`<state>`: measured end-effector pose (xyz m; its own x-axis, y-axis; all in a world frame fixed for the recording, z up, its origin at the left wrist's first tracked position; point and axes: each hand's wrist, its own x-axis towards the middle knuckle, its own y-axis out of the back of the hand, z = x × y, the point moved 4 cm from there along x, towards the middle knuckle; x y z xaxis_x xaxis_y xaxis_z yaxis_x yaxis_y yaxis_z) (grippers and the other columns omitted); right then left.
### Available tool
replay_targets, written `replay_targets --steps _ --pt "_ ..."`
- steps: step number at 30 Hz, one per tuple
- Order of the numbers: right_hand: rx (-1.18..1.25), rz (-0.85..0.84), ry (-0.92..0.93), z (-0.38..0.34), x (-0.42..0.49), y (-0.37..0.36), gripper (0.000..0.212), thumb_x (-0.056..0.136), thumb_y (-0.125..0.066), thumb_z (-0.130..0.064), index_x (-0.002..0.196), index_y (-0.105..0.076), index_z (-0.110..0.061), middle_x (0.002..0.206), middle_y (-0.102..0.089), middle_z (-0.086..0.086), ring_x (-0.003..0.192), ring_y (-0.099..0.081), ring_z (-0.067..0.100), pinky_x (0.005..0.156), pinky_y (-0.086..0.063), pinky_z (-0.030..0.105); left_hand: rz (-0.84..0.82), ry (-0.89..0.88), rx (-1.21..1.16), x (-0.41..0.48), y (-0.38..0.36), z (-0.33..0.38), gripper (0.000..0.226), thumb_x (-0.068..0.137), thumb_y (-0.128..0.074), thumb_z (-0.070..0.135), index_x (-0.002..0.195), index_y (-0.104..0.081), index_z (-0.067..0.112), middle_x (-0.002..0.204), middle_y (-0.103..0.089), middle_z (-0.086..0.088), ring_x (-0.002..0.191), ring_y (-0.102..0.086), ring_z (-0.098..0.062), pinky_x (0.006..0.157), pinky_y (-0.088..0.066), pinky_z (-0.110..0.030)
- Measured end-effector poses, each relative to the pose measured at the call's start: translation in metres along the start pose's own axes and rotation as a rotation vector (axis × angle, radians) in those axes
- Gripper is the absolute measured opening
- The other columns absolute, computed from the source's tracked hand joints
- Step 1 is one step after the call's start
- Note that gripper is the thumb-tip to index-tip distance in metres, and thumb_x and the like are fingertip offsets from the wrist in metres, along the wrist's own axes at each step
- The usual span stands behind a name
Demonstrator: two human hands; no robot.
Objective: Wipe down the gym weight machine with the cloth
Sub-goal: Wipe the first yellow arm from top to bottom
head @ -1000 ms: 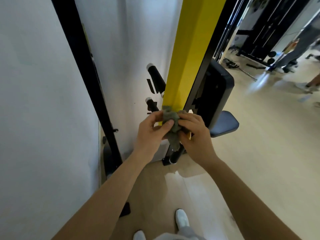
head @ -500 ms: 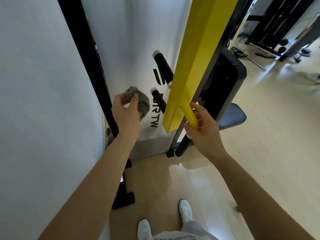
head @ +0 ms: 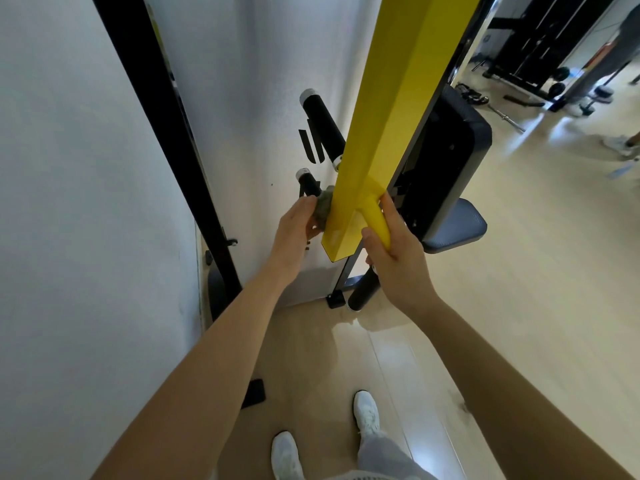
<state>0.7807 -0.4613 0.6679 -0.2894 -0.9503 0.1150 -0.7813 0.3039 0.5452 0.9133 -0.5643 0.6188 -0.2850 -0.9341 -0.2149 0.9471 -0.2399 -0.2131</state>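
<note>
The weight machine's yellow arm [head: 394, 116] slants down through the middle of the head view and ends in a yellow round handle [head: 375, 225]. My right hand [head: 394, 251] grips that handle from below and the right. My left hand [head: 296, 225] holds a bunched grey-green cloth [head: 323, 211] against the left face of the yellow arm near its lower end. Part of the cloth is hidden behind the arm. Black foam grips [head: 320, 124] stick out behind the arm.
A white panel [head: 249, 98] and a black upright post [head: 162, 126] stand to the left. The machine's black back pad [head: 446, 161] and blue seat [head: 457, 226] are right of the arm. Other racks, weights and a person's legs [head: 620, 46] stand at the far right.
My left hand has brought the cloth from the white panel back right to the yellow arm's lower left side. My right hand keeps its grip on the yellow handle.
</note>
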Motion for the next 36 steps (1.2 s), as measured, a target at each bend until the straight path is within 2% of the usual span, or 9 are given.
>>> replay_targets --steps 4,8,13,17,21,26,30,33,36 --pt "0.015 0.014 0.005 0.002 0.001 0.001 0.073 0.095 -0.037 -0.05 0.159 -0.013 -0.025 0.125 -0.055 -0.002 0.089 -0.058 0.009 0.084 -0.054 0.026 -0.102 -0.075 0.036 0.001 0.007 -0.001 0.021 0.107 -0.046 0.021 0.091 -0.057 0.014 0.104 -0.062 -0.014 0.1 -0.062 -0.026 0.103 -0.052 -0.048" --pt "0.022 0.023 0.007 0.005 0.004 0.0 0.065 0.103 -0.043 -0.036 0.16 -0.015 -0.024 0.109 -0.055 -0.011 0.083 -0.059 0.008 0.076 -0.053 0.02 -0.147 -0.223 -0.005 -0.001 0.008 0.009 0.011 0.102 -0.054 0.006 0.098 -0.062 0.011 0.107 -0.065 -0.017 0.102 -0.064 -0.029 0.101 -0.054 -0.048" --pt "0.039 0.036 0.013 0.008 0.005 0.002 0.064 0.104 -0.045 -0.034 0.16 -0.016 -0.022 0.107 -0.056 -0.003 0.085 -0.058 0.014 0.08 -0.056 0.033 -0.157 -0.356 -0.05 -0.001 -0.004 0.032 0.023 0.096 -0.062 -0.001 0.111 -0.058 0.016 0.115 -0.067 -0.006 0.107 -0.067 -0.022 0.095 -0.057 -0.04" --pt "0.027 0.043 0.017 0.01 0.007 0.004 0.064 0.104 -0.045 -0.036 0.16 -0.017 -0.022 0.108 -0.055 -0.005 0.086 -0.059 0.015 0.081 -0.059 0.037 -0.161 -0.342 0.101 0.002 -0.004 0.02 0.022 0.092 -0.07 0.005 0.105 -0.06 0.019 0.119 -0.068 -0.008 0.109 -0.067 -0.024 0.097 -0.057 -0.047" --pt "-0.015 0.069 0.027 0.01 0.01 0.009 0.062 0.104 -0.044 -0.034 0.159 -0.018 -0.022 0.113 -0.055 -0.013 0.089 -0.062 0.014 0.082 -0.06 0.038 -0.054 -0.32 0.223 0.0 -0.005 -0.019 0.016 0.087 -0.077 0.009 0.099 -0.066 0.012 0.121 -0.069 -0.001 0.107 -0.067 -0.02 0.096 -0.058 -0.042" --pt "-0.046 0.088 0.034 0.014 0.012 0.014 0.06 0.105 -0.045 -0.032 0.159 -0.018 -0.023 0.118 -0.056 -0.005 0.08 -0.061 0.014 0.073 -0.061 0.037 0.121 -0.295 0.28 -0.004 -0.014 -0.069 0.019 0.081 -0.083 0.012 0.09 -0.066 0.012 0.108 -0.067 0.014 0.099 -0.065 -0.016 0.086 -0.055 -0.028" --pt "-0.073 0.09 0.047 0.017 0.015 0.017 0.06 0.106 -0.044 -0.032 0.159 -0.018 -0.022 0.119 -0.059 0.001 0.077 -0.062 0.016 0.069 -0.06 0.036 0.186 -0.176 0.238 -0.007 -0.023 -0.096 0.021 0.08 -0.081 0.022 0.086 -0.062 0.026 0.101 -0.071 -0.003 0.091 -0.07 -0.019 0.082 -0.058 -0.038" --pt "-0.066 0.093 0.051 0.019 0.017 0.018 0.062 0.105 -0.045 -0.035 0.16 -0.018 -0.022 0.125 -0.059 0.007 0.084 -0.062 0.017 0.074 -0.061 0.037 0.293 -0.294 0.237 -0.012 -0.028 -0.088 0.021 0.075 -0.082 0.028 0.086 -0.064 0.028 0.096 -0.07 0.001 0.085 -0.069 -0.021 0.076 -0.06 -0.047" --pt "-0.066 0.092 0.045 0.02 0.016 0.018 0.065 0.102 -0.044 -0.041 0.159 -0.018 -0.024 0.131 -0.057 0.009 0.095 -0.063 0.025 0.082 -0.06 0.044 0.361 -0.477 0.296 -0.017 -0.038 -0.067 0.024 0.076 -0.087 0.014 0.084 -0.063 0.015 0.098 -0.066 0.0 0.085 -0.066 -0.014 0.074 -0.06 -0.034"
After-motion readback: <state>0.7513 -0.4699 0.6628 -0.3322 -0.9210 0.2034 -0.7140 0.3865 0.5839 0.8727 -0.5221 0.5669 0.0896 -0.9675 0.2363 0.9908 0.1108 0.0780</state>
